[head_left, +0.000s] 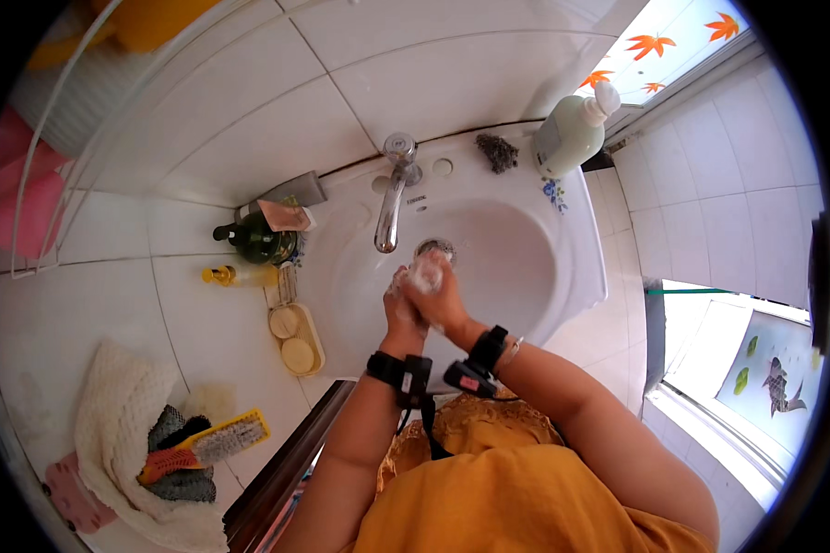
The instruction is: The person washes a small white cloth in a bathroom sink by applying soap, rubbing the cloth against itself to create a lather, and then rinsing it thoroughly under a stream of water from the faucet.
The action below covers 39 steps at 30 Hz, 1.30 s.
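Over the white washbasin (516, 290), my left hand (402, 311) and my right hand (441, 293) are pressed together, fingers curled in against each other. White lather (425, 274) covers the fingers. Whether anything lies between the palms is hidden. Just beyond the hands is the metal drain (436, 247). Above and to the left of them hangs the spout of the chrome tap (390, 221); no stream of water shows under it. Each wrist wears a black strap with a small device.
A pump bottle (570, 136) and a dark scouring pad (497, 153) stand on the basin's back right rim. On the left ledge are a dark green bottle (258, 238), a yellow-capped bottle (240, 276) and a soap dish (309, 339). Further left lie a brush (231, 440) and a white towel (120, 415).
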{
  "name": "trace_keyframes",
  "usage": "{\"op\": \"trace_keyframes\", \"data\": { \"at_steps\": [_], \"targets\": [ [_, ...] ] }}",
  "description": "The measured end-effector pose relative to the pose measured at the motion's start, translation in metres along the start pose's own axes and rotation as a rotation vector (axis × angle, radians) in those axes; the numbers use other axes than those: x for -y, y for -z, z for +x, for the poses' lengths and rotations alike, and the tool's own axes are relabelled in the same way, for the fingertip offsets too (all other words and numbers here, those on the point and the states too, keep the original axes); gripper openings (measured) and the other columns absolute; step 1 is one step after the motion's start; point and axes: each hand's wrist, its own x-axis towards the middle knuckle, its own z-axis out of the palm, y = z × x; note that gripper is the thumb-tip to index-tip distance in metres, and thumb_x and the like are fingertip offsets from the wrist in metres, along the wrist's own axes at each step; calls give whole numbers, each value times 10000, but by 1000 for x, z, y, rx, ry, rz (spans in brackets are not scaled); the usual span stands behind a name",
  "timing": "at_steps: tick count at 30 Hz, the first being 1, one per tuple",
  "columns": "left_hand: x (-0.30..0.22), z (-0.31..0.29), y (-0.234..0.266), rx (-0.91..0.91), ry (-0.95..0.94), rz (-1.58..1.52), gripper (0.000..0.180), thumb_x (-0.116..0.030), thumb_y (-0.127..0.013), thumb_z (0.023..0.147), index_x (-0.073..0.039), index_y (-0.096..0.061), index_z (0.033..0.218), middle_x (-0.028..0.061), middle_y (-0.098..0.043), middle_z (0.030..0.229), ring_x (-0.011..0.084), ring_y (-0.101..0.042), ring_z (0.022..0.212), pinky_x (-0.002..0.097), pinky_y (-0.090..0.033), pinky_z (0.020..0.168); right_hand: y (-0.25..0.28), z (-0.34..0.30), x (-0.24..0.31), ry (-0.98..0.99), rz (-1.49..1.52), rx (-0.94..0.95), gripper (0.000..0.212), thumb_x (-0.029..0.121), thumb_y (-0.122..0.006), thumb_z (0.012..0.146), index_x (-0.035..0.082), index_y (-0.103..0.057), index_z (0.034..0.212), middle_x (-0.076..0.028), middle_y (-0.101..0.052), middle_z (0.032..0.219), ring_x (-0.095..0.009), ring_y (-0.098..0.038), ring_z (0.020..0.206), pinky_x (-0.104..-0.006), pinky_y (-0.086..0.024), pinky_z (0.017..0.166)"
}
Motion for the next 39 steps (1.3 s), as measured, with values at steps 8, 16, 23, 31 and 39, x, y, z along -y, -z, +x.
{"op": "trace_keyframes", "data": {
  "at_steps": [8, 16, 23, 31, 39],
  "targets": [
    [7, -4, 0, -100, 112, 176, 264, -214, -423, 857, -14, -499, 1010, 74, -546, 961, 188, -545, 856, 269, -454, 728, 10, 22, 9, -292, -107, 50, 246, 193, -641, 726, -27, -541, 769, -95, -582, 708, -141, -515, 642, -300, -428, 596],
    [1, 1, -6, 17, 52, 25, 341, -284, -374, 879, -25, -484, 1071, 87, -544, 972, 230, -542, 891, 315, -462, 758, 0, -3, 27, 349, -379, -108, 382, 284, -637, 724, -65, -529, 837, -200, -574, 778, -304, -559, 722, -341, -433, 658],
    [-7, -3, -5, -137, 56, 346, 376, -310, -367, 866, -28, -481, 1087, 83, -569, 924, 214, -573, 752, 304, -490, 585, 7, 16, 40, -491, 96, 82, 369, 318, -599, 775, -36, -520, 843, -87, -545, 762, -161, -508, 722, -304, -421, 650],
    [5, -5, -10, -129, 71, 321, 260, -299, -468, 835, -69, -536, 935, 25, -540, 715, 141, -525, 535, 231, -382, 386, 7, 30, 13, -277, -190, 48, 438, 354, -597, 762, -74, -521, 818, -240, -558, 824, -294, -562, 777, -378, -418, 664],
    [7, 26, 46, 185, -101, 258, 241, -225, -444, 854, -26, -517, 969, 70, -552, 874, 167, -557, 728, 274, -473, 581, -15, -17, 1, 91, -111, -44, 399, 312, -618, 750, -69, -525, 822, -226, -569, 736, -347, -567, 682, -368, -440, 634]
  ]
}}
